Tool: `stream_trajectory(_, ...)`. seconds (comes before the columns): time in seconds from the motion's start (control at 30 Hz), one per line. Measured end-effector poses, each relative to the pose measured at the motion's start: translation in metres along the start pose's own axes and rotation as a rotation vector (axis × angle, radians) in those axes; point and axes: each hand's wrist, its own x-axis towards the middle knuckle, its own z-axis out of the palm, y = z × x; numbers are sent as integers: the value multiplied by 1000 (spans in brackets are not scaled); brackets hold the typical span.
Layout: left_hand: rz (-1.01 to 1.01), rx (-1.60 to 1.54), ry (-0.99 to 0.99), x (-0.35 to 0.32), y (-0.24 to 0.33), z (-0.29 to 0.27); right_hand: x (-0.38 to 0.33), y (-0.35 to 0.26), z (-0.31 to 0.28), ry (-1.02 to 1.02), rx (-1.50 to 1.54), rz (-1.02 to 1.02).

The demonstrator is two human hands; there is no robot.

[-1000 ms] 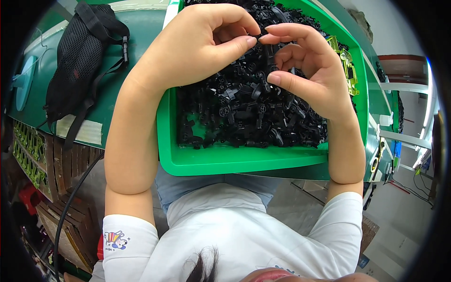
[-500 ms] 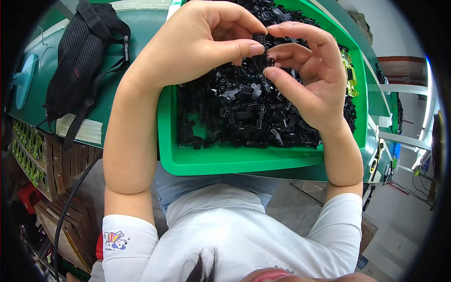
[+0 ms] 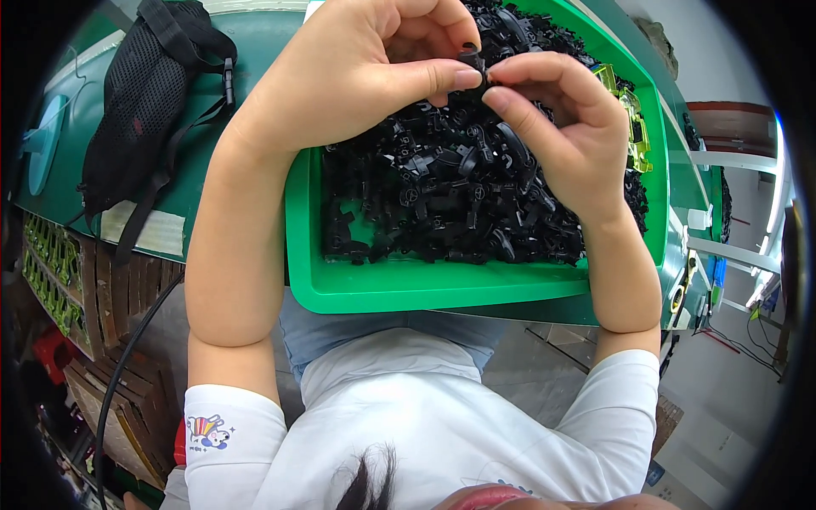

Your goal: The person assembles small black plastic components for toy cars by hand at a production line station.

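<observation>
Both hands meet over a green bin [image 3: 399, 297] heaped with small black plastic parts [image 3: 450, 204], some shaped like little steering wheels. Between thumb and fingers, my left hand [image 3: 374, 68] pinches a small black plastic part [image 3: 473, 59]. The thumb and forefinger of my right hand [image 3: 569, 119] close on the lower right end of that same part. Fingertips cover much of it, so its full shape is hidden. Beside my right hand, a transparent yellow-green plastic piece [image 3: 636, 132] lies against the bin's right side.
A black mesh bag with straps [image 3: 140, 119] lies on the green table [image 3: 242, 51] to the left. Below it stand wooden trays [image 3: 64, 280] holding green pieces. A black cable [image 3: 127, 365] runs down on the left. A turquoise round object [image 3: 49, 144] sits at far left.
The black part has tilted and is more covered by my fingers. My right thumb and forefinger have come together on its end, where they were spread wider before.
</observation>
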Motion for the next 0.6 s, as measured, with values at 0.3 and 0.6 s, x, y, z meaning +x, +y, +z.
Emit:
stream_trajectory(0.3, -344, 190, 412, 5, 15, 9, 6, 13, -22, 135, -112, 23)
stream_trajectory(0.6, -361, 191, 415, -1, 5, 5, -3, -14, 1, -379, -363, -129)
